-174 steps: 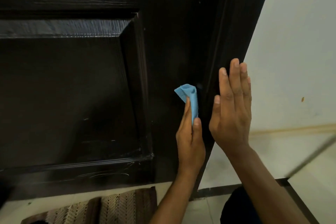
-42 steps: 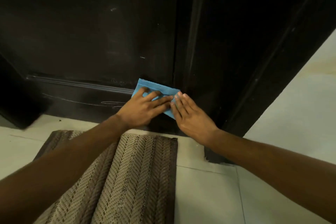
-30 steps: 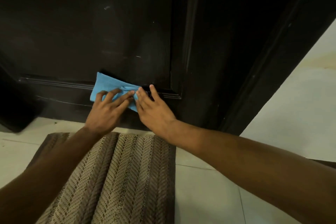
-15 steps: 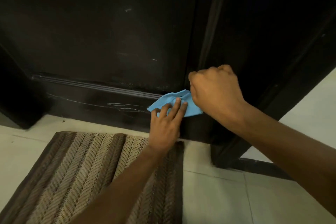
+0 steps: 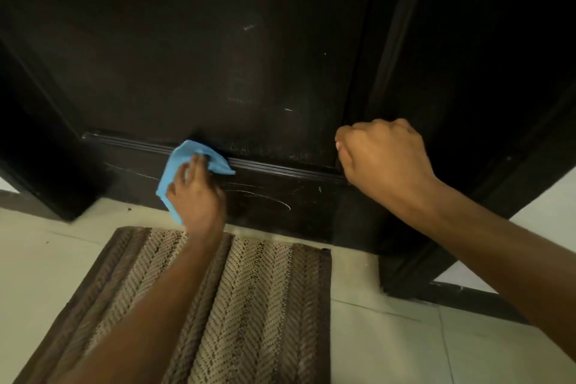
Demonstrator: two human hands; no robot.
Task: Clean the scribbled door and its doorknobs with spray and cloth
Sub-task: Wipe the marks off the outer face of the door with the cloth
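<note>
1. Two hands work low on the dark door (image 5: 255, 65): the left hand (image 5: 194, 196) presses a blue cloth (image 5: 174, 174) flat against the bottom rail, just under the panel moulding (image 5: 280, 167). The right hand (image 5: 383, 159) is curled into a fist against the door's edge stile, well apart from the cloth; whether it holds anything I cannot tell.
2. White scribbles (image 5: 265, 196) loop along the rail just to the right of the cloth, so the wipe should probably run that way, with firm, overlapping strokes and the cloth kept spread under the fingers.
3. Small pale marks (image 5: 249, 27) higher on the panel likely need a pass too.
4. No spray bottle or doorknob is in view.
5. A woven doormat (image 5: 224, 296) lies on the tiled floor (image 5: 389, 346) close to the door's foot; it may crowd strokes along the lowest edge.
</note>
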